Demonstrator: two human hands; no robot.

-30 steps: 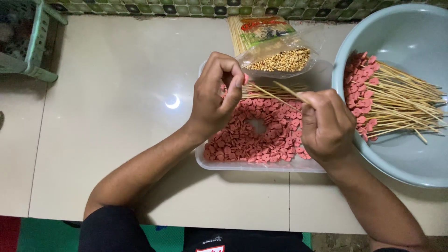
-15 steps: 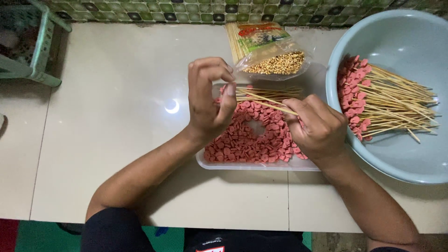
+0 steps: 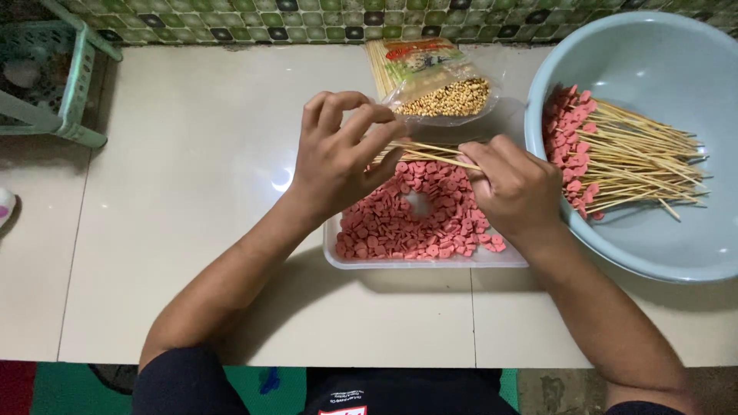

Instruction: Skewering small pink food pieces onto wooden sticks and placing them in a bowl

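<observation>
A clear shallow tray [image 3: 430, 261] on the tiled floor holds several pink sausage slices [image 3: 400, 223]. My right hand [image 3: 515, 184] grips a thin bamboo skewer [image 3: 434, 157] that points left over the tray. My left hand [image 3: 342, 150] hovers above the tray's left part, its fingertips pinched at the skewer's tip; whether a slice is between them is hidden. Loose bare skewers [image 3: 415, 147] lie at the tray's far edge.
A pale blue basin [image 3: 653, 46] at the right holds several finished skewers [image 3: 623, 157] with pink slices. A plastic bag of skewers and yellowish beans [image 3: 442, 84] lies behind the tray. A green plastic basket [image 3: 46, 77] stands at the far left.
My left hand has risen and shifted left, its fingers spreading around the skewer tip. My right hand has moved up and left with the skewer.
</observation>
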